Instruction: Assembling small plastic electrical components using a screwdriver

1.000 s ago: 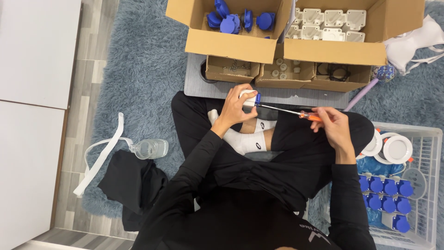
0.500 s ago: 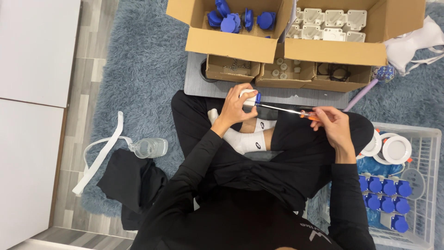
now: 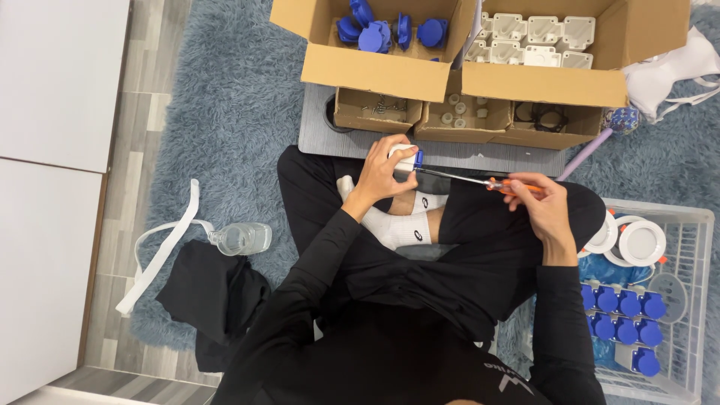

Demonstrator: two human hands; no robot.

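Fluffy blue rug (image 3: 225, 97) on floor, person sits cross-legged, cardboard boxes (image 3: 465, 67) in front
Left hand (image 3: 382, 174) curled tight round small white and blue part (image 3: 409, 156), held over lap
Right hand (image 3: 536, 206) closed on orange screwdriver (image 3: 480, 180), metal tip touching part
Best way, I think: keep screwdriver straight in line with screw, hold part still
Left arm bent in, right elbow out to side, wrist level

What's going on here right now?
A person sits cross-legged on a blue rug. The left hand grips a small white and blue part, while the right hand holds an orange-handled screwdriver with its tip at that part. Open boxes ahead hold blue and white parts; a white basket at the right holds finished blue-capped pieces.
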